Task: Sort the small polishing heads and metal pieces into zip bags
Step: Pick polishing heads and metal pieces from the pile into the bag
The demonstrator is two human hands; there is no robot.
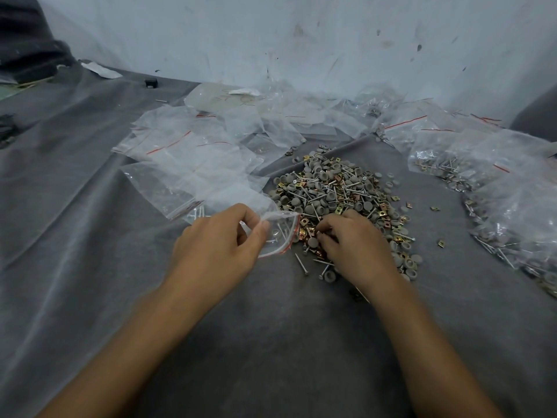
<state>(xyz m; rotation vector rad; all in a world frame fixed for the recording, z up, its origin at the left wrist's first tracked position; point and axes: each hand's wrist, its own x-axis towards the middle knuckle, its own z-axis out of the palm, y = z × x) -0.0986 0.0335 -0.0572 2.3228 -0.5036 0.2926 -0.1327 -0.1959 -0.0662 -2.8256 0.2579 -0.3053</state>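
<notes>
Now L hand (217, 239) pinches 1 bag (281, 236) open; R hand (352, 242) curls into pile (331, 188) on bench (271, 327), grip unclear.

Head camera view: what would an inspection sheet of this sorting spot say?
Surface: grey cloth, wrinkled.
Job's things: loose pile of grey polishing heads, pins and brass clips; empty zip bags behind it to the left; filled bags at right.
Clutter: small black block and white paper scrap, far left.
Hands: left hand pinches an open zip bag by its mouth; right hand has fingers curled into the pile, hold unclear.
Cables: nothing seen.
Surroundings: stained pale wall.
</notes>
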